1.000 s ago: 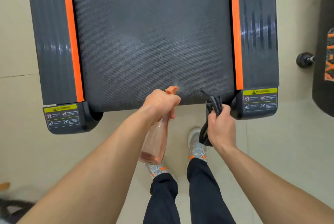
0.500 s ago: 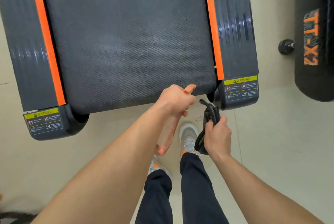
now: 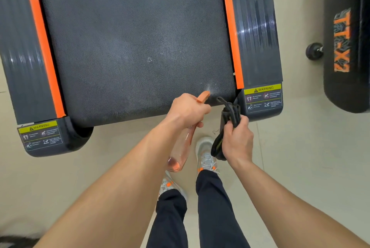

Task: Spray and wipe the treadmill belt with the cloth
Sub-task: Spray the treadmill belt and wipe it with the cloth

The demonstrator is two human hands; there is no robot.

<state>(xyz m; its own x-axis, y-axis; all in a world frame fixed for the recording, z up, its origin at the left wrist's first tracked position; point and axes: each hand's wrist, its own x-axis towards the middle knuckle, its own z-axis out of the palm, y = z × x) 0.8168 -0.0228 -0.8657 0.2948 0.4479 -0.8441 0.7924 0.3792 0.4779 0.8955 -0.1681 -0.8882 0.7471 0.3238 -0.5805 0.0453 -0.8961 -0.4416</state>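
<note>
The dark textured treadmill belt (image 3: pixel 130 47) fills the upper view between two orange stripes, with pale damp speckles across its middle and right. My left hand (image 3: pixel 187 108) grips a clear pinkish spray bottle (image 3: pixel 180 151) with an orange nozzle at the belt's rear edge; a small mist shows at the nozzle tip, toward the belt's right corner. My right hand (image 3: pixel 237 139) holds a bunched black cloth (image 3: pixel 225 127) just right of the bottle, off the belt over the floor.
Grey side rails with yellow warning labels (image 3: pixel 262 96) flank the belt. A black punching bag (image 3: pixel 346 37) with orange letters lies at right, beside a small dumbbell (image 3: pixel 314 50). My feet in grey-orange shoes (image 3: pixel 206 155) stand on beige floor behind the treadmill.
My left hand has carried the spray bottle rightward along the belt's rear edge toward the right corner, with mist now at the nozzle. My right hand keeps holding the cloth.
</note>
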